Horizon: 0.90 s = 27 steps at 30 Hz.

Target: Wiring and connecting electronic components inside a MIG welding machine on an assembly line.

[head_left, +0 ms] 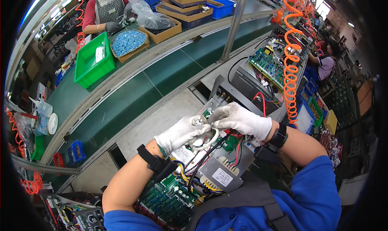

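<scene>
Both my hands wear white gloves and meet over an opened electronic unit [242,166] in front of me. My left hand [182,134] is closed, its fingers pinching near the upper end of a looped white cable [213,140]. From the other side my right hand [242,121] pinches at the same spot; the small part between the fingertips is mostly hidden. Below them are a transformer [221,175] with a white label, a small green board [231,143], and red, black and yellow wires. A large green circuit board [167,200] lies nearest my body.
Another unit with a black case [250,87] and exposed board [268,67] stands right of mine. Coiled orange air hoses [290,69] hang there. Beyond the green conveyor [161,75], a person [109,8] works beside a green bin [95,61] and cardboard trays [186,8].
</scene>
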Motion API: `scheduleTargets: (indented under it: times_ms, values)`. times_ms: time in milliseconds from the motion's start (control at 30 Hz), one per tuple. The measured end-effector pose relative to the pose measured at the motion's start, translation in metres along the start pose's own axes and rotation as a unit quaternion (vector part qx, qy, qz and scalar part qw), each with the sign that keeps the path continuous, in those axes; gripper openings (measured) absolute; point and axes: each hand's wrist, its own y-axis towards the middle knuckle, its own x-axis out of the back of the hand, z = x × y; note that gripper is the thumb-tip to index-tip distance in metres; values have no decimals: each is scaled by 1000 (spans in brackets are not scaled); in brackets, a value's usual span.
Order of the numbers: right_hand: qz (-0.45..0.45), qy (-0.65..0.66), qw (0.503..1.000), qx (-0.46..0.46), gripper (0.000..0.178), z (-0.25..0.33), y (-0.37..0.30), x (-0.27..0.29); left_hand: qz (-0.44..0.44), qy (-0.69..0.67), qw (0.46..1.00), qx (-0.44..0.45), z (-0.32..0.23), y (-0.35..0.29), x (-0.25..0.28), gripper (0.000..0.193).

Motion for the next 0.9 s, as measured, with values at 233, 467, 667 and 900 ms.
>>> scheduleTargets:
  times_ms: [233,467,667,900]
  values:
    - [-35,-140,989,-14,16,10,5,-10,-7,9,1000,10,2,3,-1,23]
    - [7,-161,984,80,15,27,11,-5,-6,50,998,35,5,9,4,17]
    - [49,-6,994,101,19,49,5,-5,-7,20,985,-173,-6,11,-9,24]
    - [47,-422,889,172,32,44,-1,44,21,295,955,27,-23,17,-28,48]
